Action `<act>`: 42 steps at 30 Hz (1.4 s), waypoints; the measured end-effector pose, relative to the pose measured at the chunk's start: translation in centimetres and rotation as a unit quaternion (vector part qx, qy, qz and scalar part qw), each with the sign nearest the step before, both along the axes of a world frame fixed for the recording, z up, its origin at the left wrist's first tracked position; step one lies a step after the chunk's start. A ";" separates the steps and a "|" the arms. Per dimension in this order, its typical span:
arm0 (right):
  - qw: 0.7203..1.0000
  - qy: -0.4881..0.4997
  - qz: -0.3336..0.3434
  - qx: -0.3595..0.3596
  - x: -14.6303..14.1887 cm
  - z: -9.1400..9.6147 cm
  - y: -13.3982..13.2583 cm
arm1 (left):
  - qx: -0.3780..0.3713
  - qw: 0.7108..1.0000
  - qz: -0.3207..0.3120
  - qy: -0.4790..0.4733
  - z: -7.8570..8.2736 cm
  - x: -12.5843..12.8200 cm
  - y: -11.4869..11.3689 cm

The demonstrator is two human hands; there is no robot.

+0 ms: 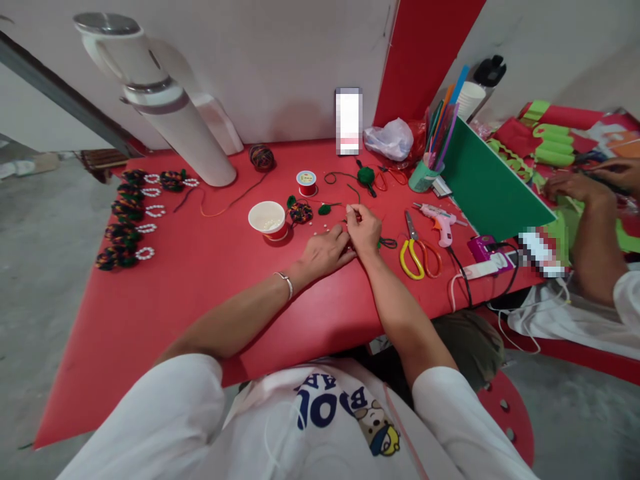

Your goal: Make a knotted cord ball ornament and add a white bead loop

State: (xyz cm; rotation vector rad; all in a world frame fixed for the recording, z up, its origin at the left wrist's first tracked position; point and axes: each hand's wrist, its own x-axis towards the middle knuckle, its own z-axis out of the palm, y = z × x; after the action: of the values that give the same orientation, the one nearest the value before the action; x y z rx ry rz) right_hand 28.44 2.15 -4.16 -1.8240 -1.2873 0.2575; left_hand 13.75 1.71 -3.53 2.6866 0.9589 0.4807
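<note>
My left hand (327, 251) rests low over the red table, its fingers curled in against my right hand (364, 230). The right thumb and index finger are pinched together; whatever either hand holds is too small or hidden. Several white beads (325, 227) lie loose by my left fingers. Just beyond are a dark multicoloured crocheted piece (301, 213) and a small green crocheted leaf (325, 209), with thin thread running toward my right fingertips. A white paper bowl (267, 219) holds more beads. Behind it stands a spool of red thread (307, 183).
Yarn pieces with bead loops (127, 207) line the left edge, near a tall white flask (180, 127) and a yarn ball (261, 157). At right lie yellow-handled scissors (412, 250), a pink glue gun (441, 223), a pen cup (424, 175) and a green board (493, 183). A co-worker's hands (583, 190) are beyond.
</note>
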 end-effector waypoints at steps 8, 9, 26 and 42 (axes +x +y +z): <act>0.990 0.101 -0.009 0.100 1.1 -0.9 0.7 | -0.315 0.805 0.136 -0.485 1.1 -2.3 0.0; 0.989 0.107 -0.011 0.105 1.1 -1.0 0.8 | -0.386 0.744 0.152 -0.523 1.2 -2.7 0.0; 0.970 0.118 0.202 0.065 1.8 4.3 -2.1 | -0.692 0.393 0.143 -0.588 2.4 -4.0 -1.1; 0.900 0.150 0.403 -0.072 0.7 6.9 -4.0 | -0.601 0.568 0.068 -0.558 0.5 -4.6 -1.2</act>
State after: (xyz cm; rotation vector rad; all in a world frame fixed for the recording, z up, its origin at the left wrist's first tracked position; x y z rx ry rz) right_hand 29.17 -1.86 2.73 -1.1949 -1.7609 1.0618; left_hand 9.19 0.48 -3.06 0.7176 0.5995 0.8993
